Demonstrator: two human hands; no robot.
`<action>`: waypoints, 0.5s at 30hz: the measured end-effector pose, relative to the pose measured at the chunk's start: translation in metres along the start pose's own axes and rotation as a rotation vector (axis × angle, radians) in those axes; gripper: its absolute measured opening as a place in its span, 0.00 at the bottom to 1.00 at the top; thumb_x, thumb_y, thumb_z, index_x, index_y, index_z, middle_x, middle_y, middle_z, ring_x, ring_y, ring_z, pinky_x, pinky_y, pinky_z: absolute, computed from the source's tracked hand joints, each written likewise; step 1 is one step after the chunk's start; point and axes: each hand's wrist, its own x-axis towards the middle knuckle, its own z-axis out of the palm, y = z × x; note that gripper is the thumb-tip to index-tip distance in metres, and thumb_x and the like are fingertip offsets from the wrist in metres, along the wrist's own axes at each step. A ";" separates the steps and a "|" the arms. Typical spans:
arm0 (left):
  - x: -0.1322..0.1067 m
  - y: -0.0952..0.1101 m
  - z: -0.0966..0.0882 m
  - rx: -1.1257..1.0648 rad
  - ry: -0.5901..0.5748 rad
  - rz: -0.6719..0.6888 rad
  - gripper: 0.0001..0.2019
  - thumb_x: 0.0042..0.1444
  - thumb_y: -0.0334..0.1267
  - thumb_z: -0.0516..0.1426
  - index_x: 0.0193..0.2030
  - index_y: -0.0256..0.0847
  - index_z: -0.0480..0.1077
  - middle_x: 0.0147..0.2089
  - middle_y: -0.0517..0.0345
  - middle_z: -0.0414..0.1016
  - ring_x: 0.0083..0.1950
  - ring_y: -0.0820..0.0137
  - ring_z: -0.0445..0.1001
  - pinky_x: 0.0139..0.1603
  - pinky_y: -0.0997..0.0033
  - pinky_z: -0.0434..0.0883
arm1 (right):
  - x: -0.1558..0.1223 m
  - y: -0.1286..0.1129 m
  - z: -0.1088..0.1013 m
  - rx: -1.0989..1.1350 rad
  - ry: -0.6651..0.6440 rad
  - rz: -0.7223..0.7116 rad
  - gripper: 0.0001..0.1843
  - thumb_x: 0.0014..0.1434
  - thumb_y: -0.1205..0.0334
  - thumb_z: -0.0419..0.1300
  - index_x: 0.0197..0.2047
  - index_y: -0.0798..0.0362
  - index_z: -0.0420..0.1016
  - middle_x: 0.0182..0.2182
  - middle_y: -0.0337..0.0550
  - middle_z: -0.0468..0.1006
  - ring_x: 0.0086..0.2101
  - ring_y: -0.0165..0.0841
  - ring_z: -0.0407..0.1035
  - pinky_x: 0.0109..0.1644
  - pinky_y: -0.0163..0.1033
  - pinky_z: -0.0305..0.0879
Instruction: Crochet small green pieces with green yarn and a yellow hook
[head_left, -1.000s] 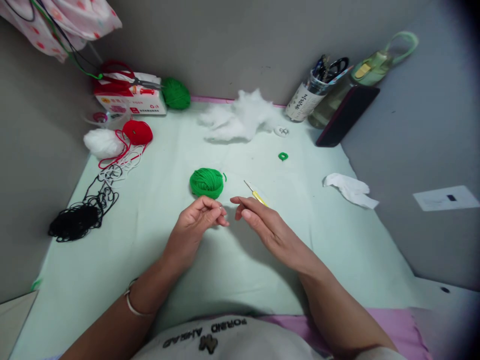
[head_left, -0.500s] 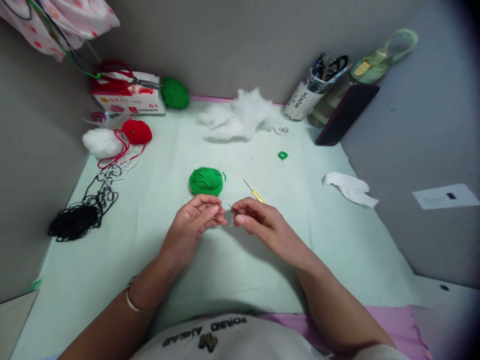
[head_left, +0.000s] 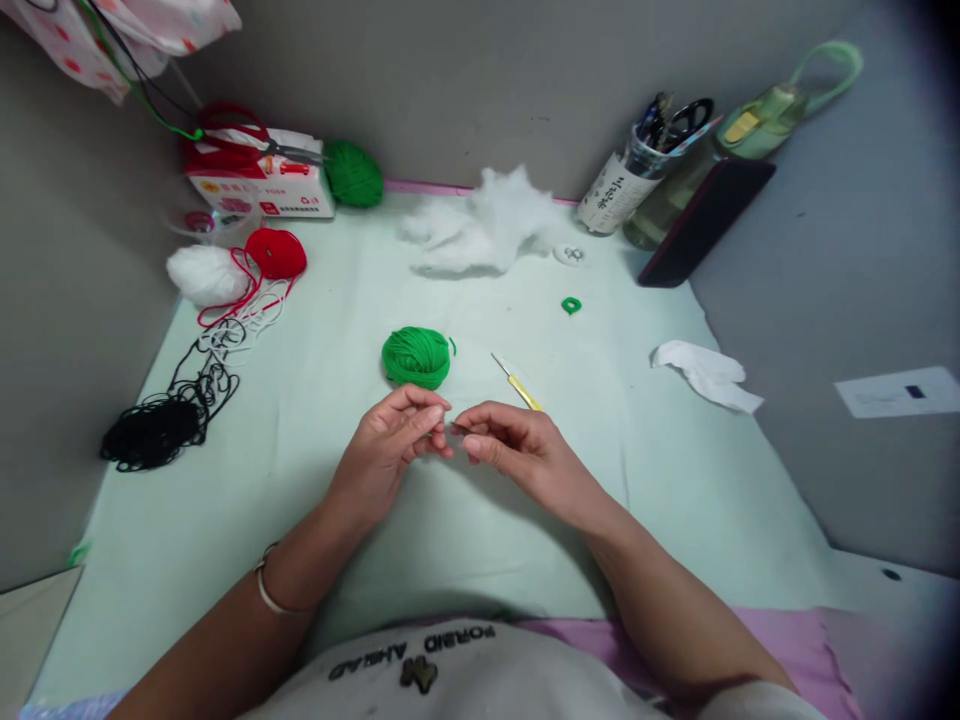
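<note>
My left hand [head_left: 390, 450] and my right hand [head_left: 510, 450] meet fingertip to fingertip over the pale green cloth [head_left: 465, 540]. Both are pinched closed on something very thin, a needle or a thread; I cannot make out which. A green yarn ball [head_left: 416, 356] lies just beyond my left hand. A crochet hook with a yellow handle [head_left: 517, 383] lies on the cloth just beyond my right hand. A small green crocheted ring [head_left: 571, 305] sits further back.
White stuffing [head_left: 487, 228] lies at the back. Red yarn [head_left: 276, 252], a white ball [head_left: 204, 274], black yarn [head_left: 154, 430], a box [head_left: 259, 185] and another green ball [head_left: 352, 174] are on the left. A jar of scissors [head_left: 637, 170], a bottle [head_left: 720, 140], a phone [head_left: 705, 222] and a tissue [head_left: 705, 372] are on the right.
My right hand's fingers have curled from nearly straight into a pinch and closed in on my left fingertips. The view has shifted slightly.
</note>
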 end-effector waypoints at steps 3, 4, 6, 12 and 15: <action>-0.001 -0.002 -0.001 0.008 -0.006 -0.007 0.07 0.53 0.39 0.67 0.35 0.38 0.76 0.27 0.63 0.75 0.28 0.77 0.73 0.33 0.78 0.73 | 0.000 0.001 0.001 -0.022 0.006 -0.017 0.11 0.65 0.52 0.63 0.44 0.50 0.78 0.30 0.36 0.73 0.30 0.28 0.61 0.35 0.36 0.56; -0.001 -0.003 -0.002 0.007 -0.010 -0.010 0.08 0.53 0.39 0.67 0.35 0.38 0.76 0.27 0.63 0.75 0.28 0.77 0.73 0.33 0.78 0.73 | 0.001 0.001 0.001 -0.021 0.002 -0.022 0.11 0.65 0.52 0.62 0.43 0.50 0.78 0.31 0.36 0.74 0.31 0.28 0.61 0.36 0.36 0.56; -0.002 -0.003 -0.001 0.004 -0.016 -0.015 0.08 0.53 0.39 0.67 0.35 0.38 0.76 0.29 0.62 0.76 0.28 0.77 0.74 0.33 0.78 0.73 | 0.001 0.001 0.002 -0.003 -0.011 -0.033 0.10 0.66 0.53 0.62 0.43 0.50 0.78 0.32 0.36 0.76 0.31 0.28 0.63 0.37 0.35 0.58; -0.002 -0.003 0.000 0.012 -0.014 -0.011 0.08 0.54 0.39 0.67 0.34 0.37 0.76 0.29 0.62 0.77 0.28 0.77 0.73 0.32 0.79 0.72 | 0.002 0.005 0.003 0.036 -0.014 -0.052 0.09 0.66 0.55 0.62 0.44 0.51 0.78 0.33 0.37 0.78 0.32 0.28 0.66 0.38 0.35 0.59; -0.002 -0.004 0.000 0.002 -0.015 -0.017 0.08 0.54 0.39 0.67 0.35 0.37 0.76 0.28 0.62 0.76 0.28 0.77 0.74 0.32 0.79 0.73 | 0.002 0.004 0.003 -0.001 -0.003 -0.053 0.09 0.66 0.55 0.62 0.44 0.51 0.78 0.32 0.36 0.78 0.31 0.27 0.64 0.36 0.35 0.58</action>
